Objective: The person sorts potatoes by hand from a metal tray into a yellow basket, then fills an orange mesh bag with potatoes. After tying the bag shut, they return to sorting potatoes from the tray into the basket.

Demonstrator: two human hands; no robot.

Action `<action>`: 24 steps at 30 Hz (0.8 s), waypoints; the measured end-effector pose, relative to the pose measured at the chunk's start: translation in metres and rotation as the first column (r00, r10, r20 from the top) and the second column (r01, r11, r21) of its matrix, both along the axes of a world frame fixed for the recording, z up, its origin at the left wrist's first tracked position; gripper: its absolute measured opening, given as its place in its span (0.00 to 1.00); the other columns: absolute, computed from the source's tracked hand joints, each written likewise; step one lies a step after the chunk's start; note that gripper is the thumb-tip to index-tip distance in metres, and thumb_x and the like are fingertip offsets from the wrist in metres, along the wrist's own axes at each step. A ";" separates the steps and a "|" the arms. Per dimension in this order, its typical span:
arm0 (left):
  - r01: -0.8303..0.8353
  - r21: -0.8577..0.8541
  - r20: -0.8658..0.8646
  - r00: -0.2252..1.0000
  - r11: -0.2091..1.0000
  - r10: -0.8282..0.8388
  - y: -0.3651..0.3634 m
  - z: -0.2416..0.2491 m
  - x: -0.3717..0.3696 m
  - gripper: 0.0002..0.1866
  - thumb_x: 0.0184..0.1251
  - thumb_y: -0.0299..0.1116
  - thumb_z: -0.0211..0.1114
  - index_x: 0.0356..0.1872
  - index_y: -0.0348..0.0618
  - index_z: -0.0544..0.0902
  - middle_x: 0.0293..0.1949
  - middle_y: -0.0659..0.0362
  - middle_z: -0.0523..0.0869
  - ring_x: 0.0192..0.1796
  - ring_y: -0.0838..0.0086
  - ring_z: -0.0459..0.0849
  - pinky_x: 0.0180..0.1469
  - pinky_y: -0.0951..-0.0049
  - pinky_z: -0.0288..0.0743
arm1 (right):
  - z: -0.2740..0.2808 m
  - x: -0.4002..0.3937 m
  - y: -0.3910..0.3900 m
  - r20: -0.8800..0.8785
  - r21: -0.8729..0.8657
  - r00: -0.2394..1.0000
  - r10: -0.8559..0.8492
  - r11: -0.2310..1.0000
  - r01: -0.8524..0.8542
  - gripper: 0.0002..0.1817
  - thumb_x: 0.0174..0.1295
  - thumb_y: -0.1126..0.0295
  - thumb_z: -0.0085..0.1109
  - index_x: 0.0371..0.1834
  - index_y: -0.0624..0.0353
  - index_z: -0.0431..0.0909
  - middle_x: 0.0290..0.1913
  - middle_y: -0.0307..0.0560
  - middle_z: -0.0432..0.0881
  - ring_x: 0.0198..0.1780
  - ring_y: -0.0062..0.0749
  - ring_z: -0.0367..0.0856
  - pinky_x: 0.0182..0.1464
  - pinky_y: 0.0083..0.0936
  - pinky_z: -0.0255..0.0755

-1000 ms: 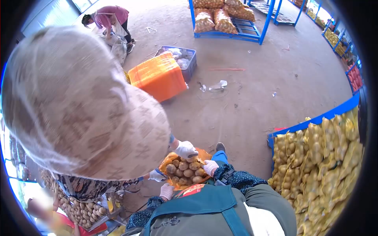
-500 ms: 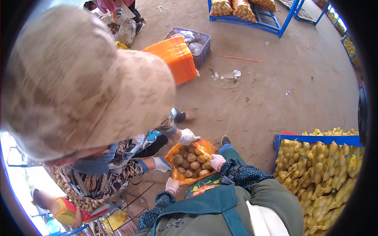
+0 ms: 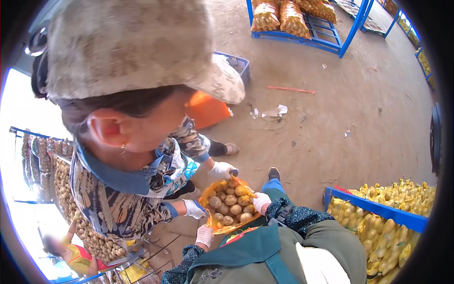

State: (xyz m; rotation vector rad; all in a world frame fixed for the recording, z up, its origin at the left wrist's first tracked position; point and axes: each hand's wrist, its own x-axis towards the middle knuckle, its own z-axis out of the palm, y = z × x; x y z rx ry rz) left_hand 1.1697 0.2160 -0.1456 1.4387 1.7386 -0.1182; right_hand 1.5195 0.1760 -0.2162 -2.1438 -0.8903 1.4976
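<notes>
An orange mesh bag (image 3: 219,230) hangs with its mouth spread wide, full of round brown potatoes (image 3: 230,200). My left hand (image 3: 205,235), in a white glove, is closed on the near left edge of the bag. On its right edge, my gloved right hand (image 3: 261,203) grips the mesh. Opposite me, a co-worker in a patterned jacket holds the far side with two gloved hands: one hand (image 3: 222,170) at the top, the other hand (image 3: 194,208) at the left. Fingertips inside the mesh are partly hidden.
At right, a blue rack (image 3: 378,208) holds many yellow mesh bags (image 3: 378,236). An orange block-shaped object (image 3: 208,111) and blue crate (image 3: 243,66) stand behind the co-worker. Filled bags (image 3: 279,19) sit on a blue pallet. Another person (image 3: 78,258) is at lower left, near heaped potatoes (image 3: 78,203).
The co-worker's capped head has moved to the right and now covers much of the orange object. Both pairs of hands keep hold of the bag, whose far edge has shifted slightly.
</notes>
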 end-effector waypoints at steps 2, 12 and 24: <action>-0.269 -0.157 0.123 0.949 0.950 0.289 0.009 0.056 0.075 0.08 0.62 0.27 0.57 0.36 0.39 0.83 0.20 0.54 0.79 0.21 0.65 0.80 0.25 0.59 0.75 | 0.018 0.043 0.015 0.033 0.104 0.998 -0.044 0.994 0.040 0.16 0.67 0.57 0.60 0.46 0.57 0.84 0.39 0.60 0.87 0.45 0.58 0.86 0.48 0.43 0.79; -0.260 -0.267 0.444 0.822 0.928 0.357 0.058 0.090 0.280 0.11 0.64 0.28 0.58 0.44 0.42 0.85 0.21 0.66 0.75 0.17 0.81 0.69 0.20 0.75 0.64 | 0.083 0.244 0.112 0.180 0.386 0.983 -0.038 0.922 -0.035 0.11 0.67 0.63 0.60 0.43 0.58 0.84 0.34 0.62 0.84 0.36 0.58 0.83 0.41 0.41 0.78; 0.249 0.299 0.192 0.930 0.921 -0.314 0.141 -0.064 0.459 0.08 0.64 0.28 0.57 0.35 0.37 0.84 0.35 0.39 0.85 0.44 0.43 0.83 0.47 0.54 0.77 | 0.051 0.367 0.206 0.661 0.175 0.751 0.000 0.973 -0.154 0.11 0.67 0.65 0.56 0.48 0.50 0.84 0.47 0.55 0.88 0.51 0.56 0.86 0.54 0.46 0.80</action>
